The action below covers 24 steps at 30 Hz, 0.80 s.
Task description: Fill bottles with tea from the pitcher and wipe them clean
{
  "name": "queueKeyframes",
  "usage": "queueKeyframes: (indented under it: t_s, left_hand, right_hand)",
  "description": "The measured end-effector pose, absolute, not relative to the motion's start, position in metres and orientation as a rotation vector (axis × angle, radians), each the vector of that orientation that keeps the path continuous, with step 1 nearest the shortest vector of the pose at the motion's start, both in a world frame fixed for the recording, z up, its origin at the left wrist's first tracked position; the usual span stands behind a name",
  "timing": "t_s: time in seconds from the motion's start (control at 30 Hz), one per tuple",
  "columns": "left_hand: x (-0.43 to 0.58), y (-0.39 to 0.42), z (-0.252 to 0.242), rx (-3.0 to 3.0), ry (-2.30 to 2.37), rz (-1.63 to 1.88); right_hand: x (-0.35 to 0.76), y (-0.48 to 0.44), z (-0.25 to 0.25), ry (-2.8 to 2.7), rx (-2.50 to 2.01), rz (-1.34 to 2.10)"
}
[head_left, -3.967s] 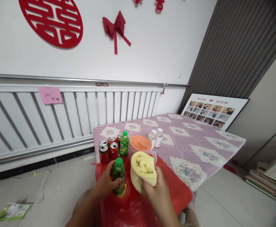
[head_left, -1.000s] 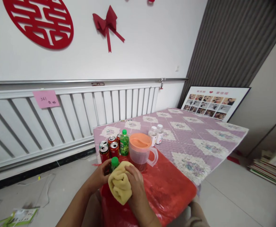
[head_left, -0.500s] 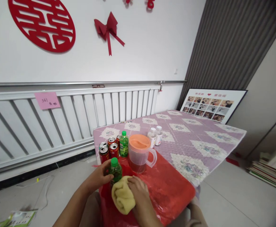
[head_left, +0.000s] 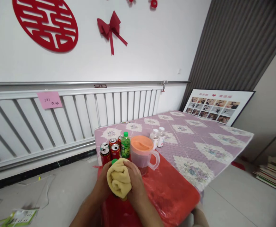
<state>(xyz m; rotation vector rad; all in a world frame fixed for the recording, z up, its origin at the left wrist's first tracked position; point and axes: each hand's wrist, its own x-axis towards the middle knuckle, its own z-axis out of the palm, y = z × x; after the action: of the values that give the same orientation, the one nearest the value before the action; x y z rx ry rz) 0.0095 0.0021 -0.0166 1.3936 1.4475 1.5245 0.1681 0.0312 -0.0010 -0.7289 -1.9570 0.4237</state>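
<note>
A folded yellow cloth (head_left: 119,179) is in my right hand (head_left: 135,178), whose fingers wrap around its right side. The cloth lies against a green-capped bottle (head_left: 114,161); only the cap shows, and the body is hidden behind the cloth. My left hand (head_left: 104,179) is closed around the bottle's left side, its fingertips partly covered. Just beyond stand a second green bottle (head_left: 125,145), several drink cans (head_left: 115,152) and a clear pitcher (head_left: 140,160) with an orange lid. Beneath my hands is a red plastic sheet (head_left: 168,189).
Two white-capped bottles (head_left: 161,137) stand behind the pitcher on the purple floral tablecloth (head_left: 187,145). A white radiator (head_left: 86,110) runs along the wall. A photo board (head_left: 213,107) leans at the back right. Books (head_left: 273,176) are stacked at the far right.
My right hand has raised the cloth and brought it up against the bottle, covering most of it. My left hand stays at the bottle. The view has shifted slightly.
</note>
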Motion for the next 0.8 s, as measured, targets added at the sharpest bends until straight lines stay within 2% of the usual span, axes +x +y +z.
queueKeyframes:
  t_s: [0.23,0.5,0.63,0.8]
  left_hand:
    - [0.002,-0.001,-0.013,1.424,1.386,1.350]
    - [-0.010,-0.002,-0.001,1.391,1.355,1.253]
    - [-0.012,0.001,-0.009,1.395,1.272,1.322]
    - [-0.008,0.003,-0.013,1.415,1.202,1.350]
  right_hand:
    - [0.188,0.024,-0.032,-1.983,-0.819,0.545]
    - [0.189,0.011,-0.059,-2.238,-1.008,0.393]
    - [0.194,0.010,-0.055,-2.250,-1.018,0.394]
    - [0.201,0.015,-0.023,-2.018,-0.880,0.456]
